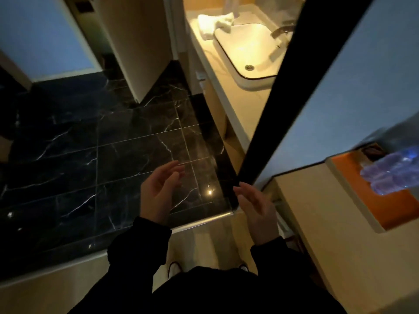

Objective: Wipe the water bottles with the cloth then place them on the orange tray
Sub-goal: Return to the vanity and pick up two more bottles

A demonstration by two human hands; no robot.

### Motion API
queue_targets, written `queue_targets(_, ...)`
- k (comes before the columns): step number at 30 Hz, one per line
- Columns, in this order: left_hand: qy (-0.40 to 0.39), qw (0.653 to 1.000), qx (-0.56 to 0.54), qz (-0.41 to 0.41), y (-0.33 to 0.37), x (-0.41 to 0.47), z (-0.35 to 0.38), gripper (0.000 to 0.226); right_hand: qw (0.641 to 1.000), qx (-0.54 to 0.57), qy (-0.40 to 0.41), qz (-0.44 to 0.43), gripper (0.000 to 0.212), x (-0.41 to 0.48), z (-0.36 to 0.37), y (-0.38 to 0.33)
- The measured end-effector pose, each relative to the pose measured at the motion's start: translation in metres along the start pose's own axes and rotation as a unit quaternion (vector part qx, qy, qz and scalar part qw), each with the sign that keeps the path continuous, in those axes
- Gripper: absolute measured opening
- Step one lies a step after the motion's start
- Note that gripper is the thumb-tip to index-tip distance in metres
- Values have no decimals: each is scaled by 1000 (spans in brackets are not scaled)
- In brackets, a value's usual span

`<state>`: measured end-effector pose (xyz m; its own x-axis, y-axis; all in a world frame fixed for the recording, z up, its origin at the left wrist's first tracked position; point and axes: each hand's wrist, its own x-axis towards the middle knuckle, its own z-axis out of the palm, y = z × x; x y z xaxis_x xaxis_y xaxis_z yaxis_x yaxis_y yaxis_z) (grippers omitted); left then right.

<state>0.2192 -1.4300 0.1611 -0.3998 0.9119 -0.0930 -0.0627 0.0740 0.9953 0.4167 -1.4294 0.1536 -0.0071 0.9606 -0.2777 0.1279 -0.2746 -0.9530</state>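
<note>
Clear plastic water bottles lie blurred on the orange tray, which sits on a pale counter at the far right. A white cloth lies crumpled on the lit vanity top beside the sink, far ahead. My left hand and my right hand hover in front of me over the floor edge, palms facing each other, fingers apart, nothing in either. Both are well away from the tray and from the cloth.
A white sink with a faucet sits on the vanity. A black door edge runs diagonally between the vanity and the tray's counter. Dark marble floor spreads to the left, with a metal threshold strip.
</note>
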Motion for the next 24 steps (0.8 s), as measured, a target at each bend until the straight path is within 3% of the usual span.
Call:
queue_targets(10, 76, 997, 27, 5, -2, 53, -149, 27, 1000, 21, -3, 23, 30, 24, 154, -36)
queue_targets(16, 92, 995, 28, -12, -5, 116, -171, 27, 999, 27, -9, 35, 32, 79, 197, -49)
queue_targets(24, 82, 996, 20, -6, 6, 273, -150, 25, 999, 39, -9, -5, 35, 225, 240, -82)
